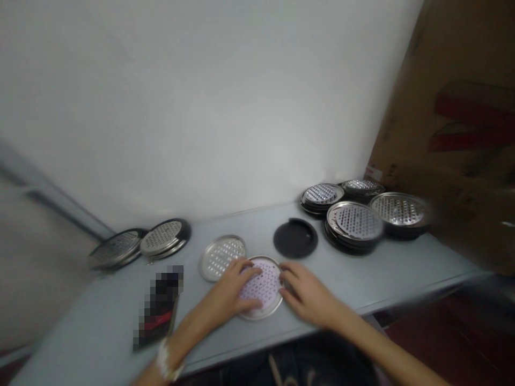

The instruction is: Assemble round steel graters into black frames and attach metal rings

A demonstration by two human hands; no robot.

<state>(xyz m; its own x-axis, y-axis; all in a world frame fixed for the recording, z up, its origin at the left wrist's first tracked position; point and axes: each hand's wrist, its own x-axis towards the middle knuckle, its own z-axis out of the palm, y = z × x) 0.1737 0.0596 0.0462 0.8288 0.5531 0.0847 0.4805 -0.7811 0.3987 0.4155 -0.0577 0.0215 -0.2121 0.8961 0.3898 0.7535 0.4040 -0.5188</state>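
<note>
A round metal grater plate (263, 284) with a lilac-tinted, perforated middle and a shiny rim lies near the table's front edge. My left hand (235, 292) rests over its left part, thumb and fingers spread apart on the surface. On the opposite side, my right hand (303, 292) has its bent fingers and thumb at the rim, gripping it. Just behind my left hand is a second round grater plate (221, 257), flat and partly covered by my fingers. A black round base (295, 237) with a small notch sits behind my right hand.
Stacked round graters (354, 228) stand at the back right, beside a large cardboard box (450, 161). Two smaller piles of graters (163, 238) are at the back left. A dark, pixelated object (159, 311) lies at left on the grey table (100, 321). A white wall (225, 107) rises behind.
</note>
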